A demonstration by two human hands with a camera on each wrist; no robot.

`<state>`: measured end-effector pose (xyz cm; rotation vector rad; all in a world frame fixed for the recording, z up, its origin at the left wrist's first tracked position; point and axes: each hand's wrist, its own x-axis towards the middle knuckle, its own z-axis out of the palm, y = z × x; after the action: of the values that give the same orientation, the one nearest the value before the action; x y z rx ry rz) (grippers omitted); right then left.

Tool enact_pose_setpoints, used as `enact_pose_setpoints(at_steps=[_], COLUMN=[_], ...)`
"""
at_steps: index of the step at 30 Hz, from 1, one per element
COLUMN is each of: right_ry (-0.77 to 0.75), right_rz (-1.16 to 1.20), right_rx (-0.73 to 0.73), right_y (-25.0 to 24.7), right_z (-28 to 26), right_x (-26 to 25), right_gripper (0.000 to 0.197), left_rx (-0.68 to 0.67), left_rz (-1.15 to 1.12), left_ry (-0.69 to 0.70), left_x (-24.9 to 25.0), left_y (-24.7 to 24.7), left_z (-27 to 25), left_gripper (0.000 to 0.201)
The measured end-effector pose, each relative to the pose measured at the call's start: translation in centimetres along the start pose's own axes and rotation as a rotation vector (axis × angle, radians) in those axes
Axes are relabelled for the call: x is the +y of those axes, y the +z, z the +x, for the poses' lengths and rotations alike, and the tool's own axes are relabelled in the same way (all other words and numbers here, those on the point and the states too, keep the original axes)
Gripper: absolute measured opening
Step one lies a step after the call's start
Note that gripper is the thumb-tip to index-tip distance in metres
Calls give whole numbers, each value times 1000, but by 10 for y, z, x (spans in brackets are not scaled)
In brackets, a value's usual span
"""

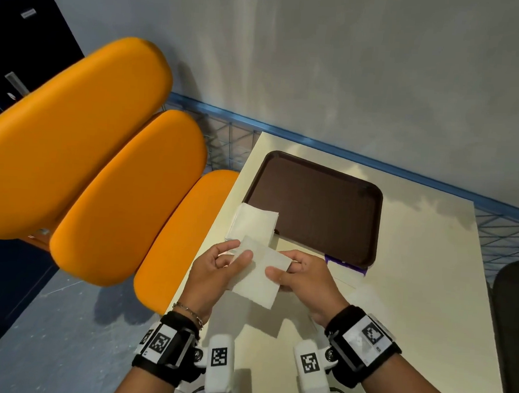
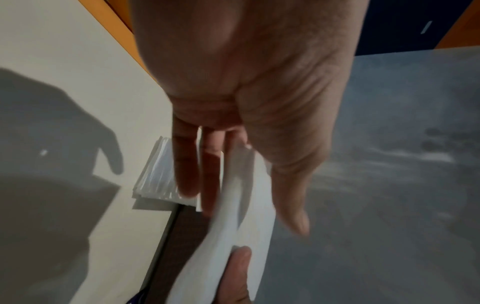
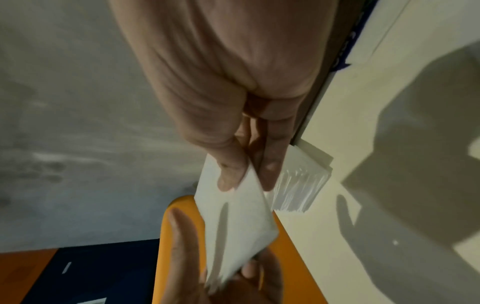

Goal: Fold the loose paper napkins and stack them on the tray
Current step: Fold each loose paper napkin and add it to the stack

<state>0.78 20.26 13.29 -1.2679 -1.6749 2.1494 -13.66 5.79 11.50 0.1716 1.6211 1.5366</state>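
Observation:
A white paper napkin (image 1: 259, 277) hangs in the air over the near-left part of the cream table (image 1: 413, 297), held by both hands. My left hand (image 1: 237, 253) pinches its left edge between thumb and fingers; my right hand (image 1: 280, 268) pinches its right edge. In the left wrist view the napkin (image 2: 233, 226) bends between the fingers. The right wrist view shows thumb and forefinger clamping the sheet (image 3: 239, 222). A stack of white napkins (image 1: 252, 223) lies just beyond, overlapping the near-left corner of the dark brown tray (image 1: 312, 199). The tray's floor is bare.
Orange padded seats (image 1: 102, 162) stand close along the table's left edge. A blue wire fence (image 1: 225, 136) and a grey wall lie behind. A black chair (image 1: 511, 333) sits at the right. A purple label (image 1: 345, 266) pokes out under the tray's near edge.

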Motion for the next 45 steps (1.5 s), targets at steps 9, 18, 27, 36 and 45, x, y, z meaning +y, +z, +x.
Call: enact_pose_setpoints(at_steps=[9, 18, 27, 36, 45], right_ry=[2, 82, 108, 81, 60], right_rz=[-154, 73, -44, -191, -248], right_rx=[-134, 73, 159, 264, 328], right_y=[8, 18, 15, 13, 10], right_z=[36, 73, 90, 111, 120], right_x=[-3, -4, 10, 16, 24], right_gripper=[35, 18, 12, 16, 18], left_rx=[-75, -63, 355, 439, 480], left_rz=[190, -14, 3, 311, 430], left_ry=[-63, -158, -53, 25, 63], left_x=[-8, -5, -14, -21, -25], left_y=[-29, -30, -10, 1, 5], left_z=[17, 46, 103, 132, 136], left_gripper=[13, 21, 9, 10, 22])
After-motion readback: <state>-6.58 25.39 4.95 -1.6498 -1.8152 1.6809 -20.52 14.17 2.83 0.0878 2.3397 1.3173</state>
